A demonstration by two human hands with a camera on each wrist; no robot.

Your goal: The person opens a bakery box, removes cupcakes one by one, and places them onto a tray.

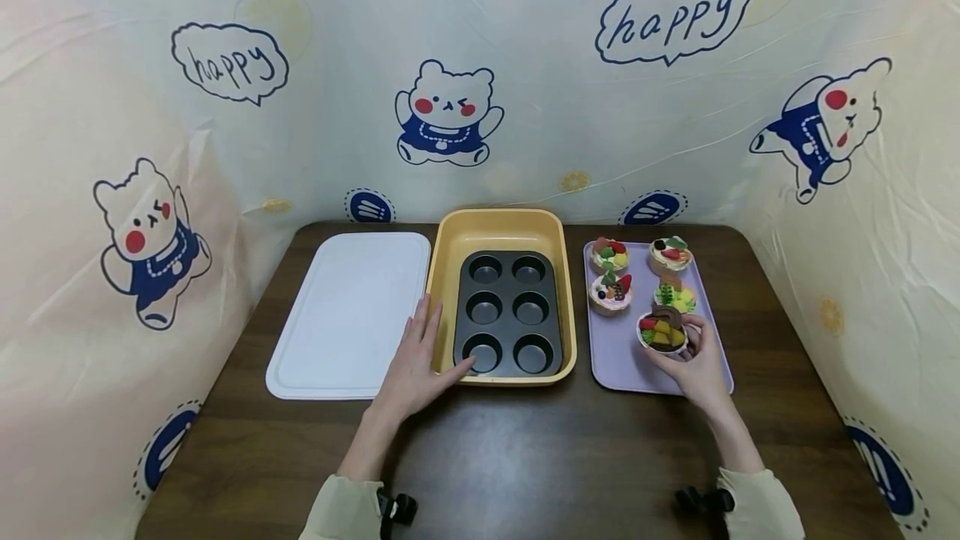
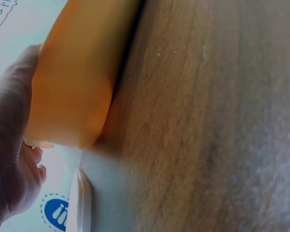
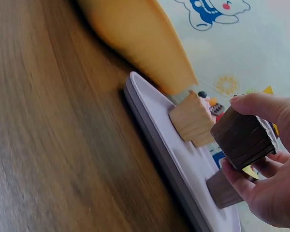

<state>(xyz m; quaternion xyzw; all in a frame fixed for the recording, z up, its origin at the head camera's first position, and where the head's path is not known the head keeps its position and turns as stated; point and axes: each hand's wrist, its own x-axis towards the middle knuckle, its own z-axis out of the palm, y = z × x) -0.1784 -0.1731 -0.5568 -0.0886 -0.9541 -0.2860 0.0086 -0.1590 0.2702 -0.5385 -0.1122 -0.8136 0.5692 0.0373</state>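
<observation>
In the head view my right hand [image 1: 696, 361] pinches a fruit-topped toy cupcake [image 1: 663, 332] between thumb and fingers. In the right wrist view this cupcake's dark brown ridged cup [image 3: 244, 137] is held up above the lilac tray [image 3: 152, 108]. Several other cupcakes stand on that tray, among them a pale one [image 3: 191, 118]. My left hand [image 1: 414, 365] rests against the front left corner of the yellow tray [image 1: 498, 223], its fingers straight along the side and its thumb over the front rim. Inside lies a dark muffin tin [image 1: 507, 319] with several round cups, nothing in them.
A white tray [image 1: 341, 315] lies to the left of the yellow one. All stand on a brown wooden table [image 1: 525, 457]. A cloth printed with bears [image 1: 450, 115] hangs behind and at both sides.
</observation>
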